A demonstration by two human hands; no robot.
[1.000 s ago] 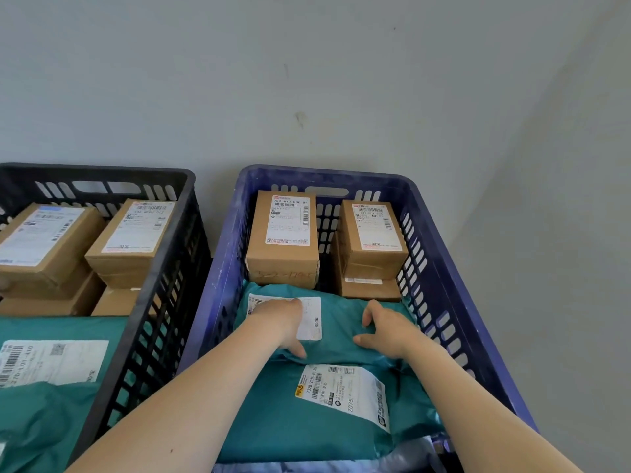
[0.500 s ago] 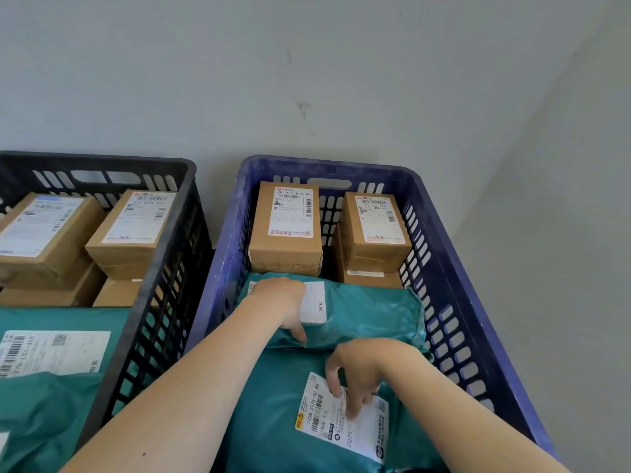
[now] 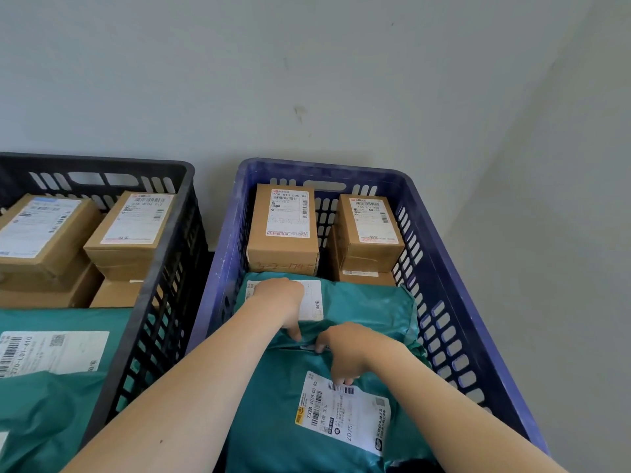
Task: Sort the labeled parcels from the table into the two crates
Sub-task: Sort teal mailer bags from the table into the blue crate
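Both my hands reach into the blue crate (image 3: pixel 447 216). Two green mailer parcels lie in its near half. My left hand (image 3: pixel 283 302) lies on the white label of the far green parcel (image 3: pixel 368 302); its fingers curl out of sight and its thumb hooks the parcel's near edge. My right hand (image 3: pixel 345 353) pinches the far edge of the near green parcel (image 3: pixel 273 404), with its fingertips just above that parcel's label (image 3: pixel 345 414). Two labeled cardboard boxes (image 3: pixel 283 233) (image 3: pixel 372 227) stand at the back of the crate.
A black crate (image 3: pixel 164 268) stands to the left, touching the blue one. It holds several labeled cardboard boxes (image 3: pixel 129 227) and a green parcel (image 3: pixel 51 387). A grey wall closes off the back and the right side.
My right hand moved off the far parcel to the near one, first onto its label, now up at its far edge. My left hand stayed on the far parcel.
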